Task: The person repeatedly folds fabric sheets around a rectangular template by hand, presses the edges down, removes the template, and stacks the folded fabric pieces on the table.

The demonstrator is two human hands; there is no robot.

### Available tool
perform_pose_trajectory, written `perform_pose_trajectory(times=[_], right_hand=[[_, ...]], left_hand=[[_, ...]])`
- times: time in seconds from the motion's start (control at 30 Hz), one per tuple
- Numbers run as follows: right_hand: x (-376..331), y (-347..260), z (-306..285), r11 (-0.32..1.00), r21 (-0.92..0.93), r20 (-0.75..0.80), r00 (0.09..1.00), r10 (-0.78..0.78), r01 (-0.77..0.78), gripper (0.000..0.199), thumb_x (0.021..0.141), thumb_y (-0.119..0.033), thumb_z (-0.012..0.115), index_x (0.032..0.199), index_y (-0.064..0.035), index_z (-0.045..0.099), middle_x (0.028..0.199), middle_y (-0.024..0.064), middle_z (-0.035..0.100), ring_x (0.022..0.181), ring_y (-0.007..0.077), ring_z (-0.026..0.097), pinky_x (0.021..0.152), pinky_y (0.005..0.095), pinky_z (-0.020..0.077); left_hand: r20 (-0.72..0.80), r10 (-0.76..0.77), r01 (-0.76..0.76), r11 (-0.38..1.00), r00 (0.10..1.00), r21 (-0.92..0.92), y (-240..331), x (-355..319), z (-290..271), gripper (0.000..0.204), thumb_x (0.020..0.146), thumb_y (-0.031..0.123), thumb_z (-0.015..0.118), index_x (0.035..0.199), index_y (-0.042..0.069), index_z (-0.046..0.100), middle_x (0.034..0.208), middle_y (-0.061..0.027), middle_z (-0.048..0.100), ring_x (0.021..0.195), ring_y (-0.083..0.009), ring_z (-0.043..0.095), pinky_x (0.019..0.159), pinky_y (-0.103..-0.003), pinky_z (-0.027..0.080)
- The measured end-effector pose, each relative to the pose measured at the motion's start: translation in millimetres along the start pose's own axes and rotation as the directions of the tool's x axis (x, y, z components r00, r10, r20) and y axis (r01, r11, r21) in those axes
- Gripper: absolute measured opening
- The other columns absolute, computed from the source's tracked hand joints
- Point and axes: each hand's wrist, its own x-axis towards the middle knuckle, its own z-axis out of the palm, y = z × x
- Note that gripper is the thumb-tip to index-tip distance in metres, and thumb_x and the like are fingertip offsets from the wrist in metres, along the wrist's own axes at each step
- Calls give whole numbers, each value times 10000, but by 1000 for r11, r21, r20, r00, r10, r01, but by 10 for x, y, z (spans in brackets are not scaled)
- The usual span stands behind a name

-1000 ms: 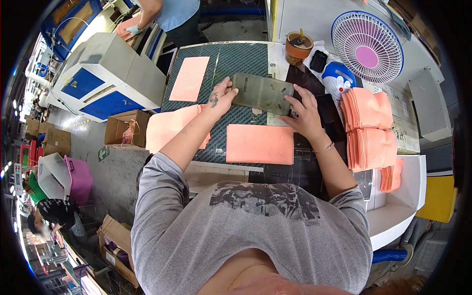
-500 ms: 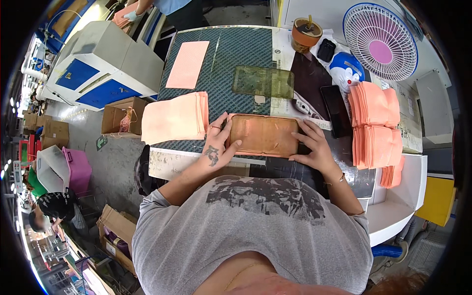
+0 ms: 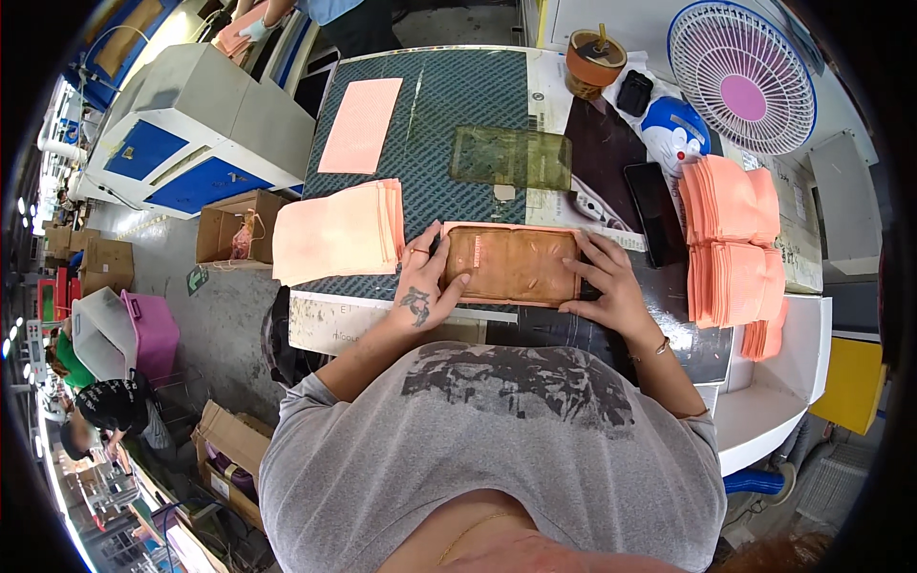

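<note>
A brown see-through template (image 3: 511, 267), a rectangular plate with rounded corners, lies flat on the table in front of me. A pink sheet (image 3: 521, 225) shows as a thin border along its edges. My left hand (image 3: 425, 282) holds the template's left end, with the thumb on its lower corner and the fingers along the side. At the right end, my right hand (image 3: 607, 282) grips it with fingers bent and apart, fingertips on the edge. Left of my left hand sits a stack of pink sheets (image 3: 334, 231). A greenish see-through template (image 3: 506, 158) lies beyond the brown one.
A single pink sheet (image 3: 360, 126) lies farther back. To the right are a phone (image 3: 655, 215), stacked pink pieces (image 3: 731, 244), a lidded cup (image 3: 594, 65), a blue-and-white figure (image 3: 674, 132) and a fan (image 3: 742, 81). A cardboard box (image 3: 239, 229) stands left of the table.
The brown template looks darker, and the light marking under it shows more plainly. Both hands keep nearly the same place at its ends.
</note>
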Motion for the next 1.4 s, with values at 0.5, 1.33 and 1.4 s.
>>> perform_pose_trajectory(times=[0.5,1.33,1.4], right_hand=[[41,-75,-59,995,-104,17,1000,6,-4,585,643,-440,809,1098,-88,701,1458,113,460,1344,309,405,1100,442,307],[1206,-344,-368,962,-209,-32,982,-185,175,643,862,-354,656,1354,18,473,1403,168,495,1305,330,451,1103,432,318],[1361,-236,-396,994,-81,-147,985,-87,75,648,861,-373,654,1348,17,478,1410,193,474,1306,343,439,1098,436,321]], left_hand=[[57,80,-89,978,995,188,91,95,-78,657,824,243,698,1331,-98,458,1471,-274,326,1263,-446,373,1061,-493,337],[295,257,-187,951,920,-245,4,1208,-574,267,908,175,616,1125,25,655,987,-108,667,843,-190,620,750,-300,493],[229,11,47,968,973,-247,-243,1417,-707,248,901,156,609,1103,26,669,915,-83,671,782,-179,619,695,-272,501]])
